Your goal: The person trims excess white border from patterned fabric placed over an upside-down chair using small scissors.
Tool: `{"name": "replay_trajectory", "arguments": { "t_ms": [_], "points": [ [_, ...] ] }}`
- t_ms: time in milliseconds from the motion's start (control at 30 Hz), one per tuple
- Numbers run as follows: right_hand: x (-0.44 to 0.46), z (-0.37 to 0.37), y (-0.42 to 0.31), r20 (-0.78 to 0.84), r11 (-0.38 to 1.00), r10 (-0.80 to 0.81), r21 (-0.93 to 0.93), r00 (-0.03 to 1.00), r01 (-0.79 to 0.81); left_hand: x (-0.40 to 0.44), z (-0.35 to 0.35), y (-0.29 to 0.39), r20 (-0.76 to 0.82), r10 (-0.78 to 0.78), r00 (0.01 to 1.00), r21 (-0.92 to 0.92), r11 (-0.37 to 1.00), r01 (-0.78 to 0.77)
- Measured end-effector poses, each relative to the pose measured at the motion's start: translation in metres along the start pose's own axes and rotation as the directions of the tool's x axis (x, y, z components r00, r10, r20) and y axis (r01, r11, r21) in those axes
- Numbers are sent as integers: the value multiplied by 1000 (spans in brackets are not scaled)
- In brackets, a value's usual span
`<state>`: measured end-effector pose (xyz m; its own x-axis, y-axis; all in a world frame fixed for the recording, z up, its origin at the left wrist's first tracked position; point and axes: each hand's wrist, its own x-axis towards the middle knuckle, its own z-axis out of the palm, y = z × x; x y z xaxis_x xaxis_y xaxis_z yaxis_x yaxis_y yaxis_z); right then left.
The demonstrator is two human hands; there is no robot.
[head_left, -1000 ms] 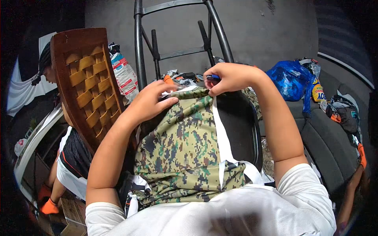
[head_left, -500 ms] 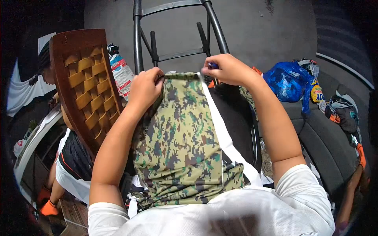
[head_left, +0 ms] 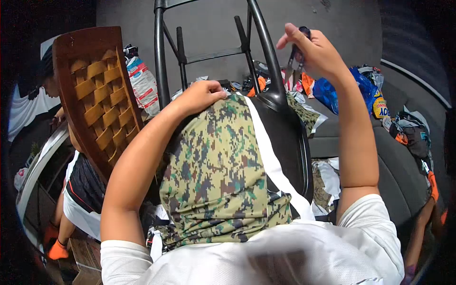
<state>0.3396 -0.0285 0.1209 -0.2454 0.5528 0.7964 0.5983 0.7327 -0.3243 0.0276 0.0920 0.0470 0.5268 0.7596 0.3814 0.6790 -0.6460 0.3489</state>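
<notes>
While the left hand (head_left: pixel 202 97) touches the far edge of the camouflage cloth (head_left: pixel 221 156), I cannot tell whether it pinches. The right hand (head_left: pixel 317 51), well apart from the cloth, holds a dark tool (head_left: pixel 297 52).

The green-and-brown camouflage cloth (head_left: pixel 213 156) looks smooth. The long white strip (head_left: pixel 272 161) looks like dull cloth. The black tube chair frame (head_left: pixel 265 47) looks like shiny metal, the tall brown woven chair back (head_left: pixel 97 90) like wood.
</notes>
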Motion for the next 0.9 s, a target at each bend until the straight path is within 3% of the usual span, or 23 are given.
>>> {"name": "replay_trajectory", "arguments": {
  "t_ms": [100,267,300,367,433,600,800,900],
  "points": [
    [-41,1,-15,112,972,145,168,983,-163,18,-2,-6,-149,71,986,303,953,-22],
    [-128,4,-31,248,848,240,418,939,-327,8,-4,8,-222,119,968,488,873,5],
    [-139,10,-32,249,841,246,426,937,-334,-9,-4,21,-246,189,951,449,891,-62],
    [-159,25,-35,182,843,259,437,949,-314,-49,7,42,-262,249,933,410,904,-126],
    [-167,34,-36,111,855,265,431,958,-287,-77,22,50,-174,519,837,282,840,-463],
    [-180,44,-20,120,959,61,268,991,-92,-89,44,52,-68,573,817,441,751,-491],
    [-180,43,-10,149,963,167,188,975,-194,-76,36,44,-51,469,882,387,823,-415],
    [-180,42,-15,241,995,97,-34,966,-92,-68,30,32,-73,279,958,173,949,-263]
  ]
}}
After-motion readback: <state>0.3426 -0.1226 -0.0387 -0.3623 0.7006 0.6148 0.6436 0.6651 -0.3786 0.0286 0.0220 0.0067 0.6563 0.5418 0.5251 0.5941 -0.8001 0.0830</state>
